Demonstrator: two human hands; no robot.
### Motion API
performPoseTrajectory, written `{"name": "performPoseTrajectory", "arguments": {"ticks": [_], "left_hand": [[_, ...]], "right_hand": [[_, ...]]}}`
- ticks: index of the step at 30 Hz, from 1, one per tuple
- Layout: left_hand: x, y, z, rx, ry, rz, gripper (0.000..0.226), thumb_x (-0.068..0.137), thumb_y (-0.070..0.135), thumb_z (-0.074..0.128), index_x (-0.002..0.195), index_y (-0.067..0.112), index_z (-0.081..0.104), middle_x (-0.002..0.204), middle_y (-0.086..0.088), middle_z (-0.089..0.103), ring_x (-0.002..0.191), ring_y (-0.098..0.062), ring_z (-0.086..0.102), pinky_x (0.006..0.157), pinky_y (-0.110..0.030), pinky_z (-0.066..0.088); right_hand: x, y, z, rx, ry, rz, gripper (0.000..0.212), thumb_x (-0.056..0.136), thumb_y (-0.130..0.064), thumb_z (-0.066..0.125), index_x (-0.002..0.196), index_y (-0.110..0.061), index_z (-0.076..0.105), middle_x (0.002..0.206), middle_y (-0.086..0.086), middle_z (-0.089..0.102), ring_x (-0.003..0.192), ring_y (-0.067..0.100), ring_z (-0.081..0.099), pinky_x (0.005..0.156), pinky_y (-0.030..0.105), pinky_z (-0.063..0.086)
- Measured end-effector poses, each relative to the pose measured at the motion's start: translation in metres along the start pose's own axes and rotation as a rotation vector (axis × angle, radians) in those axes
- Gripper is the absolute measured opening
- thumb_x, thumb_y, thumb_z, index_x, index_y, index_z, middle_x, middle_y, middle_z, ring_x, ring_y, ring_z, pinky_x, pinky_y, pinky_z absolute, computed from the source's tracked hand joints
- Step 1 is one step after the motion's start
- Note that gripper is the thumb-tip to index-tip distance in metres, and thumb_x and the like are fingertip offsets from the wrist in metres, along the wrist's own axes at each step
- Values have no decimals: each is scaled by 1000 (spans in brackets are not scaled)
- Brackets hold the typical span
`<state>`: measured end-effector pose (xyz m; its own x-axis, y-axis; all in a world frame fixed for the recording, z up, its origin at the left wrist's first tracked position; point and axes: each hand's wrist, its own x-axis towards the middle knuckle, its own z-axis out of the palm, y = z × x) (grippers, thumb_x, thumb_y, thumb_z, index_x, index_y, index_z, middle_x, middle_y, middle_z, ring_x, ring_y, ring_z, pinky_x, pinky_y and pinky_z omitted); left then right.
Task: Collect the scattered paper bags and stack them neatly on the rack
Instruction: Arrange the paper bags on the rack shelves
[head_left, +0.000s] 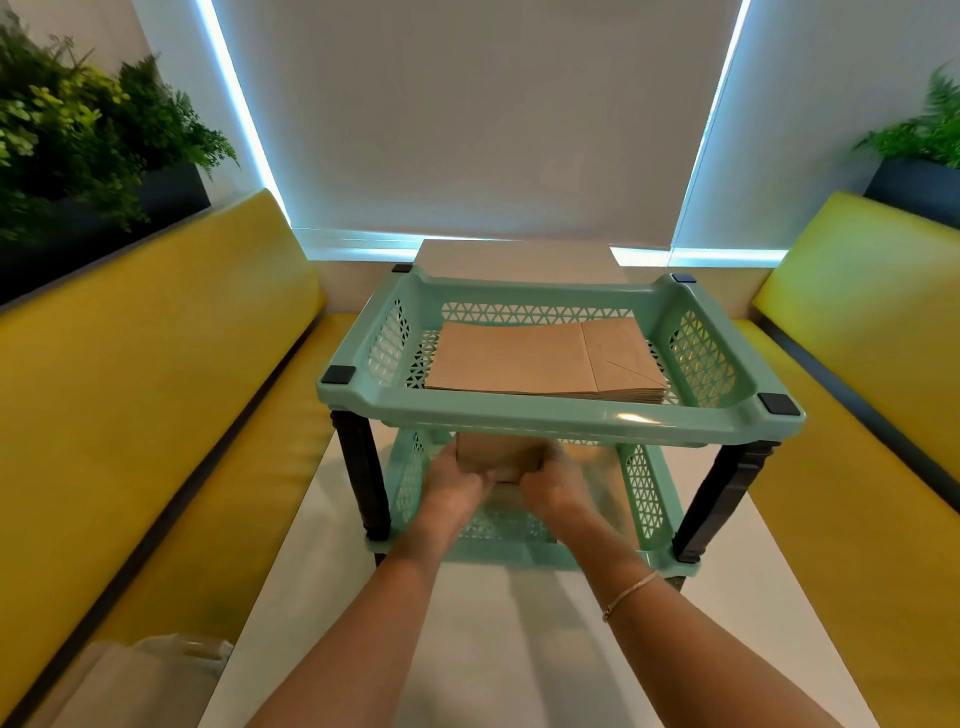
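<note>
Paper bags being slid into the lower tier of the rack.

A small bundle of paper bags (498, 454) is pinched at both ends by the left hand (451, 486) and right hand (551, 480), under the upper basket (561, 415), where a flat stack (540, 358) lies. Light, floppy paper is best gripped by its edges. Room is tight between the dark legs (363, 483); the white bench (498, 649) is open in front.

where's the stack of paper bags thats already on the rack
In the head view, the stack of paper bags lies flat in the top tray of the green rack, near its middle, above both hands holding another bundle at the lower tray.
</note>
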<state>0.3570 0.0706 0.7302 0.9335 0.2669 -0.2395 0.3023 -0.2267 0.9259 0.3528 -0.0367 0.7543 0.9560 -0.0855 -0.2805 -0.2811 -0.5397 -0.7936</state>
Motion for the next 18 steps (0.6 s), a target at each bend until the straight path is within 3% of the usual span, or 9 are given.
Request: {"name": "performPoseTrajectory", "arguments": {"ticks": [3, 6, 8, 12, 18], "left_hand": [[0, -10, 3, 57, 1, -59, 39, 87, 8, 61, 124, 13, 52, 117, -5, 62, 106, -22, 56, 96, -34, 45], [0, -13, 2, 106, 16, -71, 35, 93, 14, 54, 127, 14, 45, 120, -5, 57, 108, -24, 52, 89, -30, 41], [0, -11, 1, 138, 41, -69, 35, 94, 13, 51, 128, 12, 42, 122, -7, 56, 106, -24, 53, 83, -28, 39], [0, -11, 1, 381, 0, -51, 33, 95, 5, 42, 127, 4, 46, 123, -18, 55, 112, -32, 54, 87, -31, 42], [6, -1, -12, 628, 7, -74, 32, 96, 9, 41, 124, 1, 55, 127, -18, 57, 117, -33, 53, 93, -31, 43]], "right_hand": [[-4, 7, 9, -100, -36, -54, 39, 91, -1, 40, 129, -11, 44, 108, 11, 59, 100, 26, 55, 73, 23, 43], [-1, 11, 16, -116, -35, -64, 36, 91, 0, 38, 125, -10, 45, 113, 14, 60, 105, 28, 56, 86, 33, 46], [0, 10, 16, -144, -34, -76, 35, 91, 0, 37, 124, -9, 46, 114, 15, 60, 106, 30, 56, 85, 33, 43], [3, 13, 19, -198, -46, -63, 31, 93, -4, 36, 123, -8, 45, 114, 16, 60, 105, 30, 55, 86, 34, 43], [8, 10, 15, -272, -1, -38, 31, 93, -4, 40, 119, -9, 55, 115, 13, 62, 108, 27, 57, 89, 31, 44]]}}
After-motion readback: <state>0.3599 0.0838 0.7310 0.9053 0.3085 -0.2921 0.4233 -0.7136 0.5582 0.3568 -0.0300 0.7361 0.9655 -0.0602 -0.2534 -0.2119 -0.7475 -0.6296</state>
